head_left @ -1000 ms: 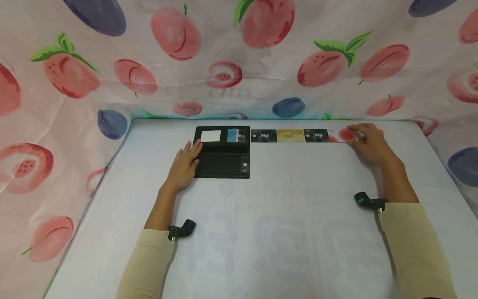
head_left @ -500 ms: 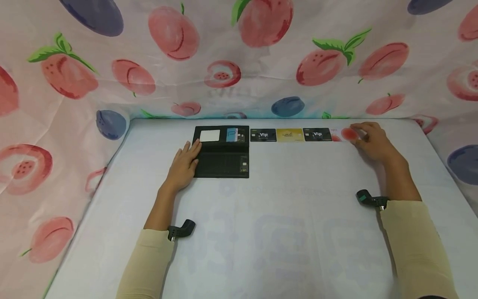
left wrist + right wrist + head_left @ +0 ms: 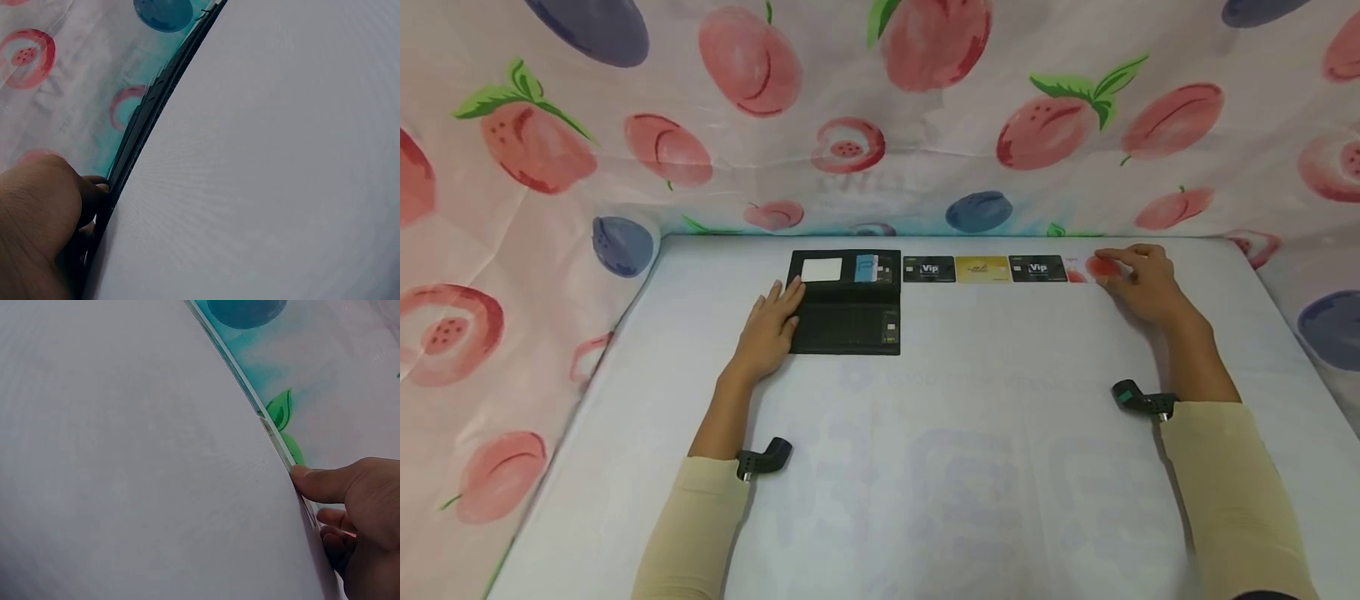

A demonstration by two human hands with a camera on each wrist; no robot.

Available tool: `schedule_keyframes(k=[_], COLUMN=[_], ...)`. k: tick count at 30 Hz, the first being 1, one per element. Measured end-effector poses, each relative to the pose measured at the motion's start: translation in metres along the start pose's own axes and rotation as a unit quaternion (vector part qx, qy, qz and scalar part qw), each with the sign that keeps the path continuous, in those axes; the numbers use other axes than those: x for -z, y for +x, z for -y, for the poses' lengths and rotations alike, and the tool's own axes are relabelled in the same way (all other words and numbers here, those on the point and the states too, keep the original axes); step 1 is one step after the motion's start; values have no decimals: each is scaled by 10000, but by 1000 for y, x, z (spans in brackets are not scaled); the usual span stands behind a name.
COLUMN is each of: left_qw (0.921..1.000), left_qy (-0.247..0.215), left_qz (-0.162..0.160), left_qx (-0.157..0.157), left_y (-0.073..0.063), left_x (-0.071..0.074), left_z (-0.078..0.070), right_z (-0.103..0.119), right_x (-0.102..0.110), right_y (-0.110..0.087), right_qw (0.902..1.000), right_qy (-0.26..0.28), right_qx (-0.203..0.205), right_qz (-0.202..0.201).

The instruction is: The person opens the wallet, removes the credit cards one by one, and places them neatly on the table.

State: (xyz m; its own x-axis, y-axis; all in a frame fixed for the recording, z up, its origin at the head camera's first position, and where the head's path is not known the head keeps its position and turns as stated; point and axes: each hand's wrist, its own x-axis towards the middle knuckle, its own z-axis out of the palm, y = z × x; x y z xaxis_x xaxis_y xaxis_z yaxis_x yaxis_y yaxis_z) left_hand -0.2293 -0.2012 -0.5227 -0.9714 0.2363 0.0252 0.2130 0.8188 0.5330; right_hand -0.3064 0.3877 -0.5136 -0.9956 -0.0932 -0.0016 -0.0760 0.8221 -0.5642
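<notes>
An unfolded black wallet [image 3: 842, 329] lies at the back of the table, a white card [image 3: 822, 269] and a blue card [image 3: 866, 268] in its upper half. My left hand [image 3: 763, 333] rests on the wallet's left edge with extended fingers. To the wallet's right runs a row of cards: a black Vip card [image 3: 928, 269], a gold card [image 3: 982, 269], another black Vip card [image 3: 1038, 268] and a white card with red circles [image 3: 1077, 269]. At that last card's right end, my right hand [image 3: 1150, 283] pinches it between thumb and fingers, covering part of it.
The white table [image 3: 970, 467] has a peach-patterned cloth [image 3: 925, 167] rising behind its back edge. A dark chip-bearing card [image 3: 891, 327] shows at the right of the wallet's lower half. Each wrist wears a small black camera [image 3: 765, 457].
The red-circled card has slid slightly right, off the edge of the neighbouring black card. My right hand moved right with it, then back left a little. My left hand stays put.
</notes>
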Motion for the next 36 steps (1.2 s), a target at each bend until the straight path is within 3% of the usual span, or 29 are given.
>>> schedule_keyframes(k=[14, 29, 36], left_qw=[10000, 10000, 10000], left_qy=[8, -35, -15], left_qz=[28, -7, -6], left_qx=[-23, 13, -4], left_y=[0, -1, -1], left_x=[2, 1, 1], left_z=[-3, 0, -1], right_z=[-1, 6, 8], right_x=[0, 2, 2], right_y=[1, -1, -2], right_qw=[9995, 9995, 9998], right_qy=[60, 81, 54], right_qx=[-308, -303, -124], right_qz=[53, 99, -155])
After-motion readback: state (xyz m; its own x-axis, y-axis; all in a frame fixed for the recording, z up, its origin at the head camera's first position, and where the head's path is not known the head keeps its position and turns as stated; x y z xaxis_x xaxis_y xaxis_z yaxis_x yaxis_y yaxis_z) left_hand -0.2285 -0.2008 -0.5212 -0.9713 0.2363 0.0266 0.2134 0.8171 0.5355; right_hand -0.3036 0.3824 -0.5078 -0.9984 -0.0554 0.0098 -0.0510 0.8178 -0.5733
